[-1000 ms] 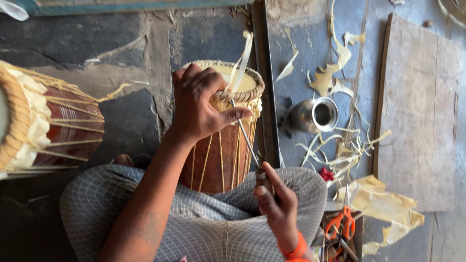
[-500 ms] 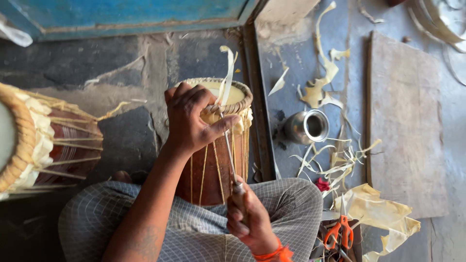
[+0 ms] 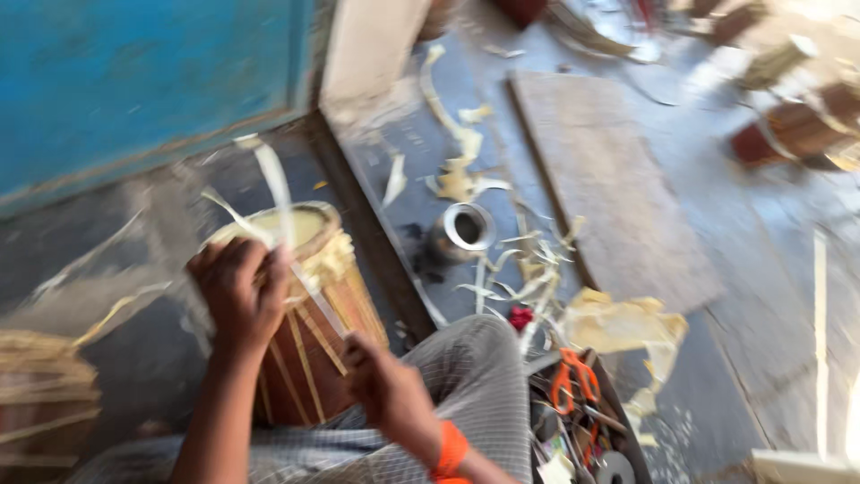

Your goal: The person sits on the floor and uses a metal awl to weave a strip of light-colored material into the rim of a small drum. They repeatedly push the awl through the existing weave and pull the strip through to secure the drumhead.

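A brown wooden drum (image 3: 315, 350) with a pale skin head and pale lacing straps stands between my knees. My left hand (image 3: 238, 289) grips its rim over the straps, and a loose pale strap (image 3: 273, 188) sticks up behind the fingers. Lower down beside the drum body, my right hand (image 3: 383, 387) is closed on a thin tool or strap (image 3: 321, 305) that runs up to the rim. An orange band is on my right wrist. The frame is blurred.
A second laced drum (image 3: 40, 394) lies at the left. A metal cup (image 3: 466, 229) and pale hide scraps (image 3: 618, 324) lie on the floor to the right. Orange-handled scissors (image 3: 573, 378) sit in a tool box. A wooden board (image 3: 609, 188) lies beyond, a blue door (image 3: 134, 81) behind.
The view has swung and tilted, showing more floor at the right. My right hand has moved down and in towards the drum body; my left hand stays on the rim.
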